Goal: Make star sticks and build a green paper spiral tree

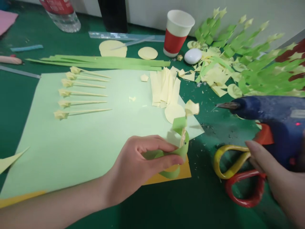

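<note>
My left hand (150,159) pinches a small paper flower (192,108) by its stem, with a curling green paper strip (186,143) wound beside it. Over at the right, my right hand (274,171) is partly cut off by the frame edge, its fingers at the handle of a blue glue gun (274,111) whose nozzle points left. Scissors (245,178) with one yellow and one red loop lie just left of my right hand. Several yellow paper buds on thin stems (83,94) lie in a row on a pale green sheet (95,152).
Green strips (102,62) lie behind the sheet. Cream strips (164,87) rest on it. A paper cup (176,31), a white egg-shaped object (193,56), paper scraps (216,76) and finished green stalks (269,70) stand or lie at the back right; a bottle (63,16) is back left.
</note>
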A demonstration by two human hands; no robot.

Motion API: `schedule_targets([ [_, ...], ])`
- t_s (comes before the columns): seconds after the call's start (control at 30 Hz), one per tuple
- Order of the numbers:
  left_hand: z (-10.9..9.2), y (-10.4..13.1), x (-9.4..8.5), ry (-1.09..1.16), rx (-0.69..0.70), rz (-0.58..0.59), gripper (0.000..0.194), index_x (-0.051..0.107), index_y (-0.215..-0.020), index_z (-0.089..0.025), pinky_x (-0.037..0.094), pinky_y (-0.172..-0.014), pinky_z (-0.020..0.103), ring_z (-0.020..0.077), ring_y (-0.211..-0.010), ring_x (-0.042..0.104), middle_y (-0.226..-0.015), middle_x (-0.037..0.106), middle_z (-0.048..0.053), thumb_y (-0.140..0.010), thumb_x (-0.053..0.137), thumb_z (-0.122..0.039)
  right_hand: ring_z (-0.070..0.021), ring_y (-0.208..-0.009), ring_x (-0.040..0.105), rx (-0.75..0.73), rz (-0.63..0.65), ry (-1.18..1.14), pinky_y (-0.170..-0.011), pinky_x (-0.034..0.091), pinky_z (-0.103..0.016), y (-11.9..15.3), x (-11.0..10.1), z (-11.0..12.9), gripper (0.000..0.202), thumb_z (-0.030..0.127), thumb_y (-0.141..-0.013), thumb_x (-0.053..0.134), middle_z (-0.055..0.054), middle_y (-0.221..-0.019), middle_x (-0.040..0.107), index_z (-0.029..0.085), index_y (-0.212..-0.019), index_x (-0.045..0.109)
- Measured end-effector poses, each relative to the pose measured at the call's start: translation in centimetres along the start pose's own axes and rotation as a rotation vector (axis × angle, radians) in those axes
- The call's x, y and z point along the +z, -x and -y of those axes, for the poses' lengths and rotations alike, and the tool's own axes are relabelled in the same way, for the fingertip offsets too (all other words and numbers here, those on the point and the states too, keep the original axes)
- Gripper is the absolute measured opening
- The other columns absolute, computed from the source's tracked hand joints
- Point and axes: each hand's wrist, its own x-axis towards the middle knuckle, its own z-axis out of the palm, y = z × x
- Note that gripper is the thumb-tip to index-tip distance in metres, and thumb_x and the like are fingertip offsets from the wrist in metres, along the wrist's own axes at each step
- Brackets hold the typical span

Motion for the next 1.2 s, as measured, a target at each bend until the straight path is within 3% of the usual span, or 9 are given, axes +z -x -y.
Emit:
schedule_targets([
  [0.07, -0.2, 0.0, 0.1, -0.009, -0.031, 0.005, 0.013, 0.073, -0.06, -0.023, 0.048, -0.055, 0.014, 0.0107, -0.063, 0.061, -0.065, 0.069, -0.006, -0.063, 0.07, -0.01, -0.0213, -0.059, 0.047, 0.067, -0.09, 0.01, -0.054, 0.036, -0.035, -1.0, -0.4, 1.3, 0.037, 0.055, -0.071, 0.054, -0.006, -0.074, 0.051, 0.023, -0.089, 0.049],
  [0.2, -0.5, 0.0, 0.2, -0.012, -0.069, 0.002, 0.005, 0.072, -0.061, -0.02, 0.05, -0.059, 0.02, 0.0148, -0.065, 0.062, -0.069, 0.069, -0.002, -0.062, 0.07, -0.015, -0.02, -0.05, 0.045, 0.083, 0.062, 0.249, -0.049, 0.036, -0.034, -3.3, -0.7, 0.8, 0.035, 0.058, -0.067, 0.049, -0.002, -0.054, 0.046, 0.023, -0.066, 0.041],
  [0.37, -1.4, 0.3, 0.7, -0.061, -0.081, -0.045, 0.006, 0.072, -0.06, -0.019, 0.05, -0.065, 0.023, 0.0159, -0.067, 0.062, -0.07, 0.069, 0.0, -0.063, 0.071, -0.023, -0.031, -0.073, 0.056, -0.028, 0.173, 0.28, -0.061, 0.043, -0.04, -4.1, 0.9, -0.7, 0.038, 0.054, -0.072, 0.046, -0.013, -0.075, 0.056, 0.017, -0.078, 0.052],
  [0.47, -2.4, 0.6, 1.1, -0.134, -0.03, -0.041, 0.004, 0.073, -0.061, -0.02, 0.048, -0.064, 0.023, 0.0152, -0.067, 0.06, -0.069, 0.067, 0.0, -0.063, 0.071, -0.023, -0.0365, -0.099, 0.049, -0.139, 0.0, 0.183, -0.08, 0.041, -0.046, -3.5, 0.9, -0.3, 0.045, 0.05, -0.073, 0.048, -0.02, -0.101, 0.053, 0.01, -0.093, 0.057],
  [0.53, -3.3, 0.9, 1.6, -0.171, 0.042, -0.026, 0.003, 0.073, -0.059, -0.02, 0.047, -0.064, 0.023, 0.0146, -0.066, 0.059, -0.068, 0.065, 0.0, -0.062, 0.072, -0.021, -0.0302, -0.095, 0.052, -0.273, -0.074, -0.075, -0.08, 0.043, -0.042, -2.7, 0.2, 0.7, 0.038, 0.046, -0.076, 0.049, -0.015, -0.099, 0.055, 0.015, -0.093, 0.06],
  [0.63, -4.8, 1.6, 2.3, -0.212, 0.158, 0.008, 0.006, 0.073, -0.055, -0.021, 0.045, -0.061, 0.022, 0.0135, -0.064, 0.055, -0.065, 0.062, 0.0, -0.061, 0.072, -0.017, -0.0176, -0.073, 0.057, -0.359, 0.215, -0.617, -0.062, 0.047, -0.027, -1.2, -1.2, 3.1, 0.018, 0.037, -0.076, 0.055, -0.005, -0.079, 0.06, 0.022, -0.075, 0.064],
  [0.83, -6.7, 2.9, 3.2, -0.312, 0.344, 0.103, 0.01, 0.074, -0.058, -0.026, 0.044, -0.076, 0.028, 0.0159, -0.07, 0.053, -0.061, 0.064, -0.001, -0.063, 0.072, -0.017, -0.0102, -0.067, 0.054, -0.103, 0.799, -1.355, -0.061, 0.045, -0.019, 1.2, -2.0, 6.9, 0.008, 0.031, -0.069, 0.069, 0.0, -0.071, 0.058, 0.023, -0.069, 0.07],
  [0.93, -6.7, 3.0, 2.9, -0.389, 0.401, 0.095, 0.013, 0.073, -0.057, -0.029, 0.036, -0.094, 0.036, 0.0157, -0.067, 0.055, -0.059, 0.066, -0.004, -0.063, 0.072, -0.017, -0.0076, -0.063, 0.053, 0.007, 0.897, -1.514, -0.061, 0.043, -0.017, 1.6, -1.7, 7.4, 0.005, 0.027, -0.064, 0.073, 0.001, -0.066, 0.056, 0.023, -0.065, 0.072],
  [1.2, -6.7, 2.5, 2.9, -0.413, 0.332, 0.087, 0.01, 0.071, -0.055, -0.028, 0.023, -0.105, 0.045, 0.0173, -0.072, 0.055, -0.061, 0.061, -0.003, -0.063, 0.07, -0.021, -0.0068, -0.059, 0.052, 0.087, 0.924, -1.608, -0.059, 0.042, -0.017, 1.7, -1.3, 7.5, 0.008, 0.026, -0.056, 0.078, 0.002, -0.064, 0.056, 0.024, -0.062, 0.073],
])
